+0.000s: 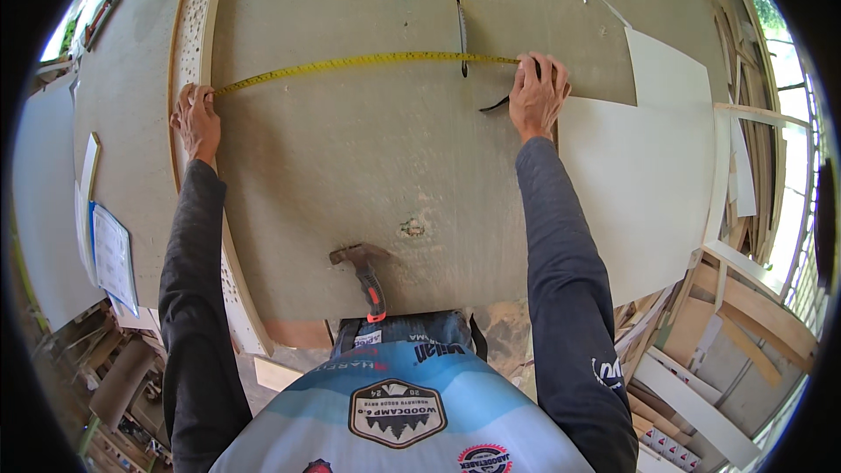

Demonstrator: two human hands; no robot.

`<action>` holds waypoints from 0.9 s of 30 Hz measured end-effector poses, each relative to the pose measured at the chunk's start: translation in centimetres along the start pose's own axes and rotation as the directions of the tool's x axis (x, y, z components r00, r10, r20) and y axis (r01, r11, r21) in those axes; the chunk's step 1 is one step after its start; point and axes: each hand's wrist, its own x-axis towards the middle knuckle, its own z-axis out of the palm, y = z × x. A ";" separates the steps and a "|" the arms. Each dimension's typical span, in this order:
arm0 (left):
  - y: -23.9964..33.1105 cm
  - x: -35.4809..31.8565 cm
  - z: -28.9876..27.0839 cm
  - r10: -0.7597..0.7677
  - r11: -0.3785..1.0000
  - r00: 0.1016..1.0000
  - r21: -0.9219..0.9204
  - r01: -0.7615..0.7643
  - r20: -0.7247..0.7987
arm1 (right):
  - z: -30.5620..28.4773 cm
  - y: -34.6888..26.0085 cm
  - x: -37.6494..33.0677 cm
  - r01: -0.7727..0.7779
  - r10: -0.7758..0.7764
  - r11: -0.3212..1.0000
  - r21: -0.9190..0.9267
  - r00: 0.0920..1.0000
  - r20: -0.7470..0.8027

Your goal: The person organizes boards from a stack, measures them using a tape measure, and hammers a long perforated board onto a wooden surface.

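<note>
A yellow tape measure (368, 59) is stretched across the worktable (368, 149), bowing slightly away from me. My left hand (196, 123) pinches its left end at the inner edge of a long board with a speckled face (198, 26). Closed round the other end is my right hand (538, 96), which hides most of the tape's case; a black strap (495, 106) trails from beneath it. Under the blade, left of my right hand, lies a thin dark pointed tool (462, 35). A claw hammer (366, 280) with a black and red handle rests near the table's front edge.
White sheet panels (639, 175) cover the table's right side. At the left lie papers in a blue-edged sleeve (112, 250) and a narrow white strip (89, 166). Timber offcuts (745, 324) are piled at the lower right, and more wood (123, 377) is stacked at the lower left.
</note>
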 end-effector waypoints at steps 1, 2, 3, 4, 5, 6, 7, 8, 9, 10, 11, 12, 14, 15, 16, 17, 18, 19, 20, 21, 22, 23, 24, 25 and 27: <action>0.1 0.0 0.1 0.004 1.000 1.000 -0.013 -0.004 -0.012 | 0.0 0.1 -0.1 0.006 -0.006 1.000 0.000 1.000 0.001; 0.1 0.1 0.1 0.005 1.000 1.000 -0.026 -0.006 -0.025 | 0.0 0.1 0.0 0.009 -0.009 1.000 0.004 1.000 -0.004; 0.2 0.1 0.1 0.007 0.999 0.999 -0.039 -0.008 -0.039 | 0.0 0.2 0.0 0.012 -0.012 1.000 0.007 1.000 -0.008; 0.0 0.2 0.0 0.020 0.999 1.000 -0.032 -0.020 -0.022 | 0.0 0.1 0.0 0.015 -0.015 1.000 0.011 1.000 -0.012; -0.1 0.1 0.0 0.015 0.999 1.000 -0.029 -0.016 -0.021 | 0.0 0.2 0.0 0.016 -0.016 1.000 0.009 1.000 -0.010; -0.2 0.2 0.2 0.011 1.000 1.000 -0.027 -0.012 -0.020 | 0.1 0.2 0.0 0.016 -0.016 1.000 0.007 1.000 -0.007; -0.3 0.2 0.2 0.007 1.000 1.000 -0.024 -0.007 -0.019 | 0.2 0.2 -0.1 0.017 -0.017 1.000 0.005 1.000 -0.004; -0.4 0.3 0.3 0.023 0.999 0.999 -0.028 -0.024 -0.041 | 0.3 0.2 0.0 0.020 -0.020 1.000 0.004 1.000 -0.003; -0.4 0.3 0.3 0.027 0.999 0.999 -0.032 -0.029 -0.044 | 0.3 0.3 0.0 0.024 -0.024 1.000 0.004 1.000 -0.002; -0.4 0.3 0.4 0.032 0.999 0.998 -0.037 -0.033 -0.047 | 0.3 0.3 0.0 0.027 -0.027 1.000 0.003 1.000 -0.002; -0.4 0.3 0.4 0.036 0.998 0.998 -0.039 -0.038 -0.053 | 0.3 0.4 0.0 0.027 -0.027 1.000 0.003 1.000 -0.001; -0.4 0.3 0.5 0.040 0.998 0.997 -0.042 -0.043 -0.060 | 0.4 0.4 0.0 0.026 -0.026 1.000 0.002 1.000 -0.001; -0.3 0.3 0.6 0.023 0.999 0.997 -0.047 -0.027 -0.071 | 0.3 0.5 -0.1 0.027 -0.027 1.000 0.005 1.000 -0.004; -0.3 0.3 0.7 0.015 0.999 0.997 -0.049 -0.019 -0.077 | 0.3 0.4 -0.1 0.029 -0.029 1.000 0.010 1.000 -0.008; -0.4 0.4 0.6 0.007 0.996 0.998 -0.085 -0.012 -0.060 | 0.3 0.4 -0.1 0.030 -0.030 0.999 0.014 0.999 -0.012; -0.6 0.7 0.5 0.000 0.993 0.999 -0.121 -0.005 -0.044 | 0.3 0.4 -0.1 0.029 -0.029 0.999 0.017 1.000 -0.012; -0.6 0.9 0.4 -0.007 0.988 1.000 -0.157 0.002 -0.028 | 0.3 0.4 0.0 0.029 -0.028 0.999 0.019 1.000 -0.011; -0.6 1.0 0.6 0.008 0.989 0.999 -0.150 -0.013 -0.039 | 0.3 0.5 0.1 0.028 -0.028 0.999 0.022 1.000 -0.011; -0.8 1.1 0.9 0.021 0.990 0.999 -0.141 -0.027 -0.050 | 0.2 0.5 0.1 0.027 -0.027 0.999 0.019 1.000 -0.010; -1.0 1.1 1.1 0.034 0.990 0.998 -0.132 -0.042 -0.061 | 0.2 0.5 0.0 0.027 -0.027 0.999 0.017 1.000 -0.009; -1.3 0.9 1.2 0.029 0.991 0.998 -0.129 -0.037 -0.063 | 0.2 0.4 0.0 0.026 -0.026 1.000 0.015 1.000 -0.009; -1.4 0.7 1.3 0.026 0.991 0.998 -0.128 -0.034 -0.065 | 0.3 0.4 0.0 0.030 -0.030 0.999 0.016 1.000 -0.010; -1.6 0.7 1.5 0.023 0.991 0.997 -0.127 -0.032 -0.068 | 0.3 0.4 0.1 0.034 -0.033 0.999 0.018 0.999 -0.012; -1.8 0.7 1.6 0.025 0.992 0.997 -0.121 -0.034 -0.069 | 0.4 0.4 0.1 0.038 -0.037 0.999 0.019 0.999 -0.014; -1.5 0.7 1.5 0.029 0.993 0.997 -0.112 -0.036 -0.069 | 0.4 0.5 0.1 0.039 -0.038 0.999 0.015 0.999 -0.011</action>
